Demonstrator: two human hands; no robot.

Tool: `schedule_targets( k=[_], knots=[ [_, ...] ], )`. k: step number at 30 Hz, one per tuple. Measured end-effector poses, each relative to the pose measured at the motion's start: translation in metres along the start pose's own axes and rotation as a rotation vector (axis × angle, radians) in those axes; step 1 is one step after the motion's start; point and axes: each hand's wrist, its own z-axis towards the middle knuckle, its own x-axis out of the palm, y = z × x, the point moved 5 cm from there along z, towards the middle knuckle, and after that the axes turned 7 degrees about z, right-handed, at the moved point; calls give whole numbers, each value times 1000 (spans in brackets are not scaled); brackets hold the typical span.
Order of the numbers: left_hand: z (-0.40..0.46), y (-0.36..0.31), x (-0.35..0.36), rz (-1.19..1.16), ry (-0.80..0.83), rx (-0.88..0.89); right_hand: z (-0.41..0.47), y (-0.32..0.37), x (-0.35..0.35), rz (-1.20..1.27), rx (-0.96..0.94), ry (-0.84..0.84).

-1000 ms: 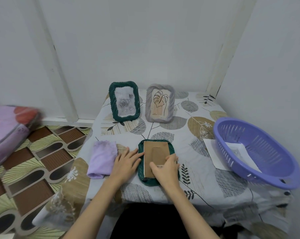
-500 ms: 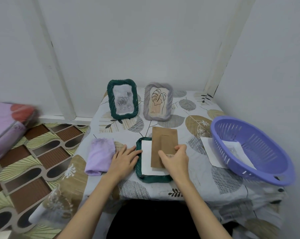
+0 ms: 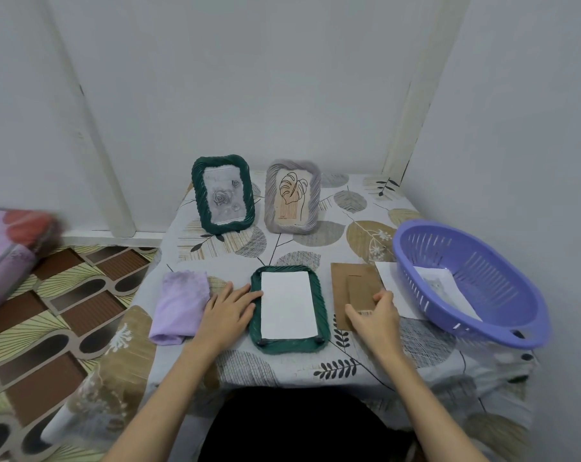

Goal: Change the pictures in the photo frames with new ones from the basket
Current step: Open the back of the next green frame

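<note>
A dark green frame (image 3: 289, 311) lies face down at the near middle of the table, its back open, with the white back of a picture (image 3: 288, 305) in it. Its brown backing board (image 3: 354, 291) lies flat just to the right. Two frames stand at the far side: a green one (image 3: 222, 194) with a rose picture and a grey one (image 3: 292, 196) with a leaf drawing. The purple basket (image 3: 466, 278) at the right holds a white picture (image 3: 444, 288).

We find ourselves in a home, in the corner of a plain room; a small table (image 3: 316, 358) under a leaf-print cloth stands against bare white walls (image 3: 249, 78); patterned vinyl flooring (image 3: 59, 311) lies to the left; folded bedding (image 3: 12, 248) rests there; decorative picture frames (image 3: 223, 194) and a plastic basket (image 3: 516, 323) suggest household surroundings.
</note>
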Motion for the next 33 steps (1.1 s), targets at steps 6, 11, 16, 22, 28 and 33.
schedule_targets(
  k=[6,11,16,22,28,33],
  knots=[
    [-4,-1,-2,50,-66,4,-8,-4,22,-28,-93,17],
    [-6,-3,-3,77,-109,-1,-2,-5,27,-162,-142,9],
    [-8,-4,-3,53,-152,-7,-3,5,36,-332,-224,8],
    [-8,-11,-8,-67,-164,-94,-29,34,74,-395,-426,288],
    [-10,-17,-5,-56,-119,-71,-35,27,88,-508,-422,342],
    [-9,-18,-6,-101,-180,-72,-36,25,89,-522,-417,356]
  ],
)
